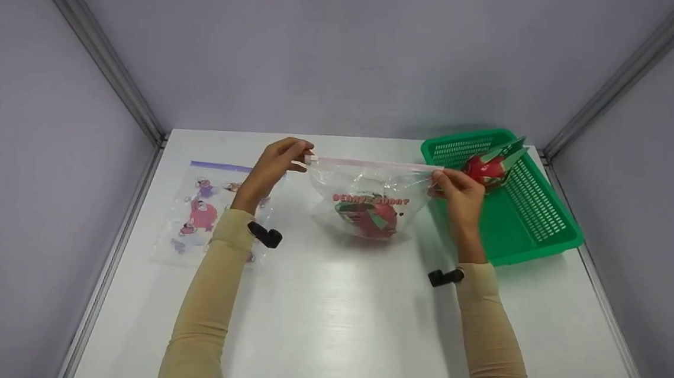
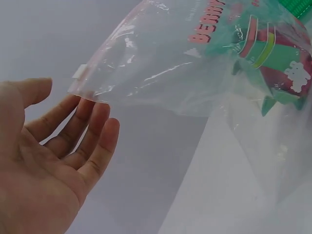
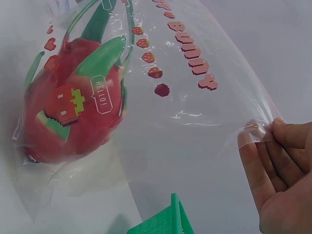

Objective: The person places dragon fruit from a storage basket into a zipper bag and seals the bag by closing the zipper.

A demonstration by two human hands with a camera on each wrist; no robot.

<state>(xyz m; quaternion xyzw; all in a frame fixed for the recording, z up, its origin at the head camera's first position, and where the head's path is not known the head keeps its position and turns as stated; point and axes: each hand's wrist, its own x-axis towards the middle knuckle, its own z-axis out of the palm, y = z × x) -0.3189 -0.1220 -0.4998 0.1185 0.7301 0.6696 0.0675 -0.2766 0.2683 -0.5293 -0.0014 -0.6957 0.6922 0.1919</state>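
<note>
A clear zip bag (image 1: 420,186) with a pink zip edge and printed lettering hangs above the table, a red dragon fruit with green leaf tips (image 3: 78,102) inside it. My right hand (image 1: 460,194) pinches the bag's right top corner between thumb and fingers. At the left end, my left hand (image 1: 276,164) has its fingers under the corner by the white slider (image 2: 79,71). The left thumb stands apart from the bag, and the fingers (image 2: 100,131) are loosely extended. The zip edge is stretched nearly straight between the two hands.
On the right of the white table (image 1: 328,319) stands a green basket (image 1: 503,233) with another dragon fruit (image 1: 485,170) at its back. A second clear bag (image 1: 183,220) with a purple zip edge and printed figures lies flat at left, partly beneath my left arm. Grey walls enclose the table.
</note>
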